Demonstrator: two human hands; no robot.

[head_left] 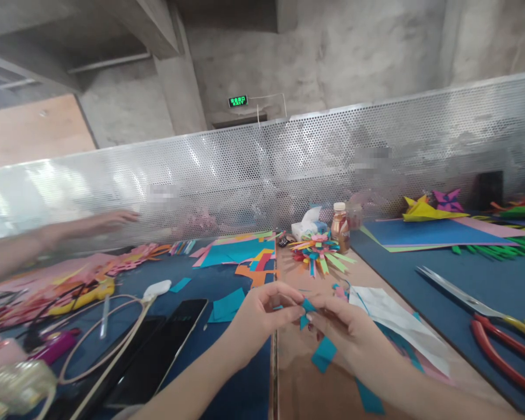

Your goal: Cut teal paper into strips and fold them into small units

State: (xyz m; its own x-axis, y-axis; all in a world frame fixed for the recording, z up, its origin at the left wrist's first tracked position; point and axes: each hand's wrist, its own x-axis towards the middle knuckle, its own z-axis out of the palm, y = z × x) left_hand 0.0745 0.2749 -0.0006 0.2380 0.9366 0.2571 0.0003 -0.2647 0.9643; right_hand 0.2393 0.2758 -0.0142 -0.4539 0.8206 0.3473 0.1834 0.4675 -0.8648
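A small piece of blue paper [307, 307] is pinched between the fingertips of both hands above the brown strip of table. My left hand [269, 309] is closed on its left side. My right hand [339, 319] grips it from the right, fingers bent inward. Just below lies a loose blue paper strip [324, 354], and another blue strip [370, 395] is partly under my right forearm. Left of my left hand rest some blue paper pieces [227, 305]. White crumpled paper [396, 321] lies to the right of my right hand.
Farther back stand a multicoloured paper flower [319, 252], a bottle [340, 227] and a tissue box [304, 228]. Red-handled scissors [476, 303] lie at right. A phone [161, 350] and a cable [114, 364] lie at left, where another person's arm [65, 233] reaches in. A perforated metal screen [227, 169] runs behind.
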